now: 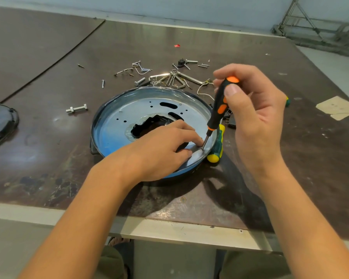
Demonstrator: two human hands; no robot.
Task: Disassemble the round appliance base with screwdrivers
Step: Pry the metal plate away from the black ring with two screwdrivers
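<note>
The round appliance base [117, 125] lies on the table, a silvery plate with a ragged black hole in its middle and a dark rim. My right hand [252, 109] grips the top of a black-and-orange screwdriver [218, 111], which stands tilted with its tip on a screw at the plate's near right edge. My left hand [165, 150] rests on the plate, and its fingertips pinch the metal shaft just above the tip. A green-and-yellow screwdriver [217, 148] lies against the base's right side.
Several loose screws, bolts and hex keys [165, 77] are scattered behind the base. A bolt with a nut [77, 108] lies to the left. A black cover [0, 125] sits at the left edge. Small black parts [231, 121] lie right of the base, and the table's front edge [169, 230] is near.
</note>
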